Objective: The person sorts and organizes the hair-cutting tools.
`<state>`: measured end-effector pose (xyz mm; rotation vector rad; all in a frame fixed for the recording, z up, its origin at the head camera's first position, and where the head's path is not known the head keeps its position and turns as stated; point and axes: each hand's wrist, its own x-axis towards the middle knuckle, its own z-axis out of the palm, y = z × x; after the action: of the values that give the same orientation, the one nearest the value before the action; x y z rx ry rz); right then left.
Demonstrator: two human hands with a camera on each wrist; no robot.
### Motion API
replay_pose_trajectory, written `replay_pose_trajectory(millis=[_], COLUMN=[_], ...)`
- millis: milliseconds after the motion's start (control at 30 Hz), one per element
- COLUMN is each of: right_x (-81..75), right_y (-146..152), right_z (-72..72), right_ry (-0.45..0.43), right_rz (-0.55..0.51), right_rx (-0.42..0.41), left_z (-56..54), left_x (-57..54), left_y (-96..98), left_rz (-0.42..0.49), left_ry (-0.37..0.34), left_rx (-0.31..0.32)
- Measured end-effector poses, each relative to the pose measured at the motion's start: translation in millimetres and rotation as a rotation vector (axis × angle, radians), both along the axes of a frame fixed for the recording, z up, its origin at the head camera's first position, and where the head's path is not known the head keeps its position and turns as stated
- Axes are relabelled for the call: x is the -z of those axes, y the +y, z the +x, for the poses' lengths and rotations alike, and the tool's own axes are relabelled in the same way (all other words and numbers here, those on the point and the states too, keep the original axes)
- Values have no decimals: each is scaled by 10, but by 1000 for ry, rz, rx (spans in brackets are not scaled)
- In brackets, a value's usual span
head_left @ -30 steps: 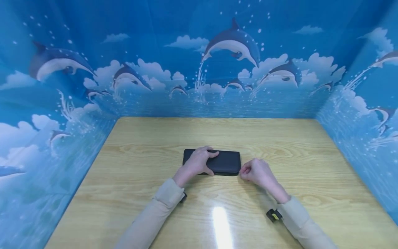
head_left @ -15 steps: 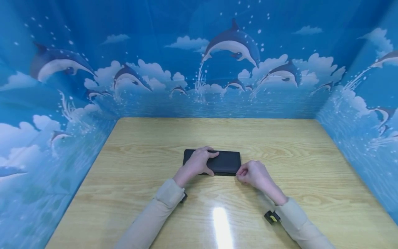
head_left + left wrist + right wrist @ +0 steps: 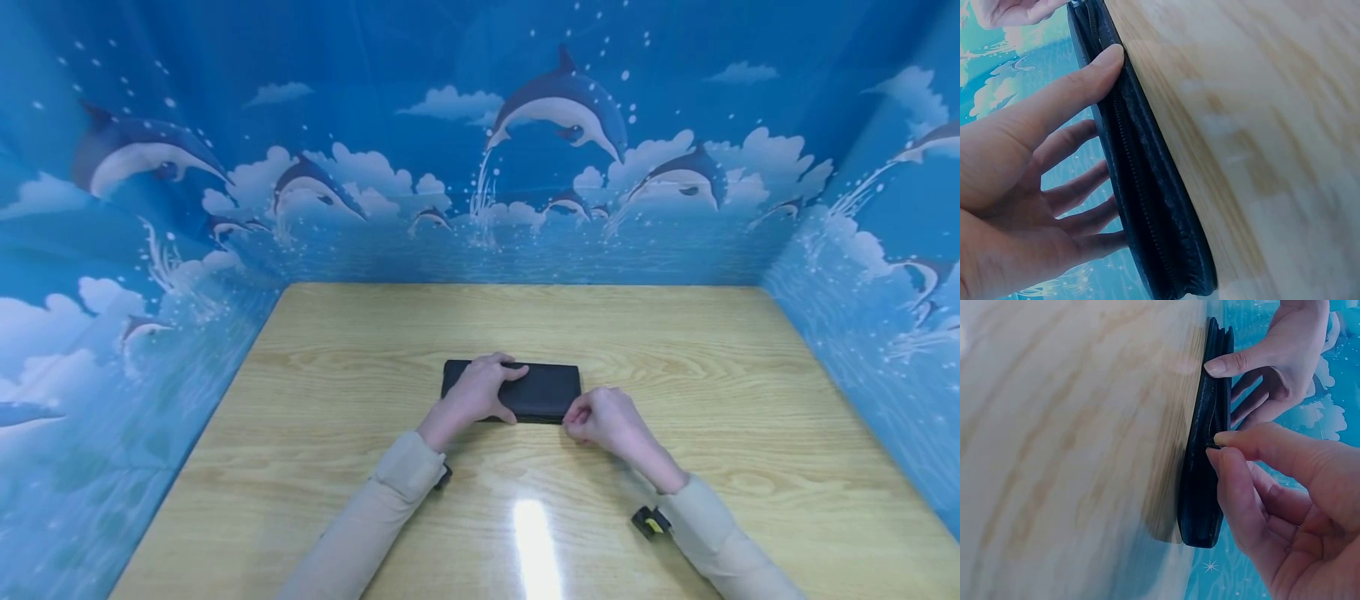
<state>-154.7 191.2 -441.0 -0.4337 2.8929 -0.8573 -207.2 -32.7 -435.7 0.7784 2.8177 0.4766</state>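
A black zip-up long wallet (image 3: 551, 390) lies flat on the wooden table, its zipped long side facing me. Across its left half lies my left hand (image 3: 474, 393); the fingers spread over the top and the thumb (image 3: 1109, 61) presses the front edge by the zipper teeth (image 3: 1138, 169). At the front edge toward the right end, my right hand (image 3: 603, 417) pinches the small zipper pull (image 3: 1214, 446) between thumb and forefinger, other fingers curled in. In the right wrist view, a stretch of zipper teeth shows between the pull and the left thumb. My left palm covers the wallet's left part.
The light wood-grain table (image 3: 360, 350) extends around the wallet on all sides. Blue dolphin-print cloth (image 3: 420, 167) stands along its back and sides. A strip of light glares off the tabletop (image 3: 536, 546) in front. A small black device (image 3: 649, 522) sits at the right wrist.
My right hand has slid left along the wallet's front edge with the zipper pull, away from the right corner. The left hand and the wallet have stayed in place.
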Motion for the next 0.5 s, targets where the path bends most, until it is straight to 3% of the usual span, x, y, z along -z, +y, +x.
replay_pose_trajectory(millis=[500], right_x=[-21], right_y=[-83], right_z=[-20], right_ry=[-7], right_rz=[13], right_rx=[-4], left_z=[-13], left_x=[-3], left_y=[0], left_rz=[-1], left_ry=[3], left_rx=[10])
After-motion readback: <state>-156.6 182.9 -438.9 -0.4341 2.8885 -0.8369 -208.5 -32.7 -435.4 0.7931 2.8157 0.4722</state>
